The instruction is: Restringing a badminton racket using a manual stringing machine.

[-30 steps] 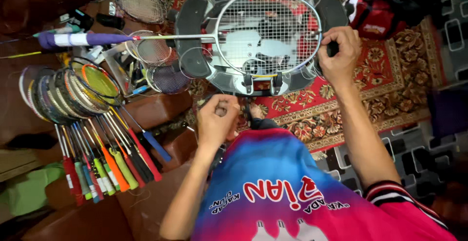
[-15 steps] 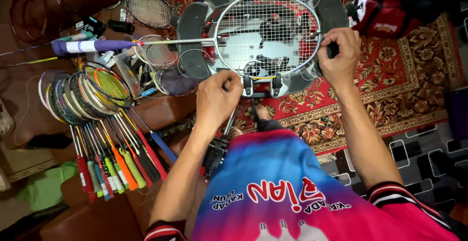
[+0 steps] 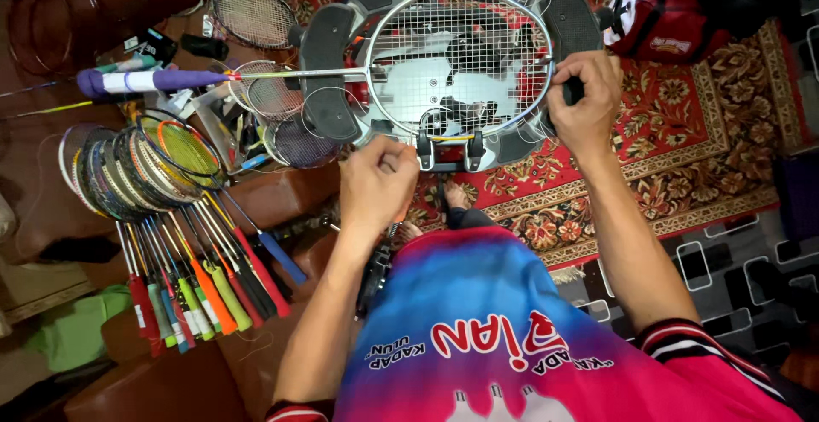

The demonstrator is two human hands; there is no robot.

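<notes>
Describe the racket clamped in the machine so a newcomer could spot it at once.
Start at the grey stringing machine on the red patterned carpet. The racket lies flat on it, its purple-wrapped handle pointing left. Unlike the stacked rackets below-left, it alone sits between both hands.

One racket [image 3: 461,64] sits clamped in one stringing machine [image 3: 328,72], its purple-wrapped handle [image 3: 145,81] pointing left. Two hands are in view: the left hand [image 3: 375,185] and the right hand [image 3: 587,98]. Three loose racket heads [image 3: 277,110] lie just left of the machine, and one more racket [image 3: 253,14] lies above them. The leaning bundle of rackets [image 3: 162,226] overlaps too much for an exact count; roughly a dozen grips show. One red bag [image 3: 661,23] lies on one patterned rug [image 3: 699,132].
</notes>
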